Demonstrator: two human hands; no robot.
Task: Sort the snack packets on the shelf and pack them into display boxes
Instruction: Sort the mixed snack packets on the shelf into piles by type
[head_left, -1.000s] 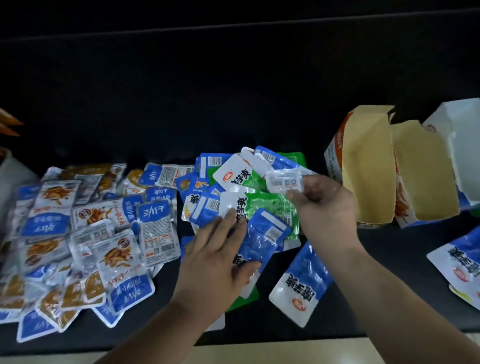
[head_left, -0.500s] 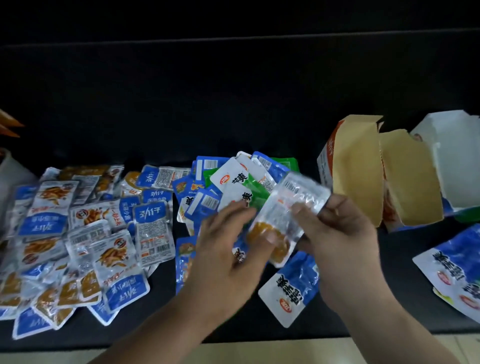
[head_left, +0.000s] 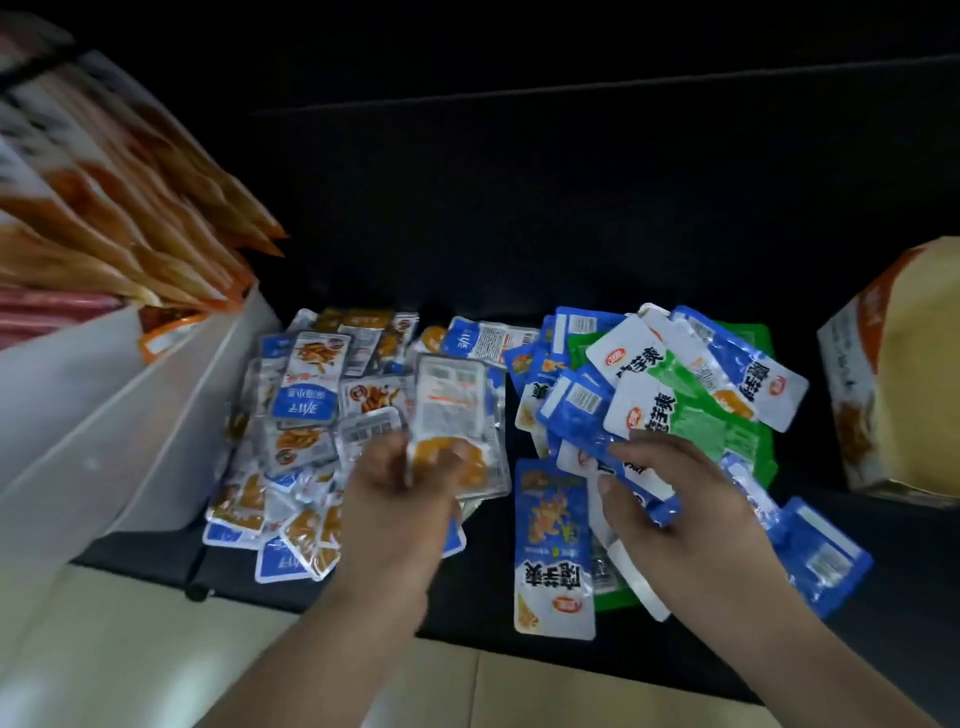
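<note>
Two heaps of snack packets lie on the dark shelf (head_left: 649, 208). The left heap (head_left: 306, 405) is clear packets with orange filling and blue labels. The right heap (head_left: 675, 384) mixes blue, white and green packets. My left hand (head_left: 400, 483) pinches a clear packet with orange filling (head_left: 452, 415) by its lower end, over the right edge of the left heap. My right hand (head_left: 670, 499) lies on the right heap, fingers curled round the edge of a blue packet (head_left: 582, 415). A blue and white packet (head_left: 553, 545) lies between my hands.
A white display box (head_left: 130, 410) at the left holds upright orange packets (head_left: 130, 218). An open orange and tan carton (head_left: 898, 379) stands at the right edge. The shelf's front edge runs just below the heaps, with pale floor beneath.
The clear packet passed from my right hand to my left and moved left over the left heap. My right hand dropped onto the right heap. The view swung left, revealing the white box.
</note>
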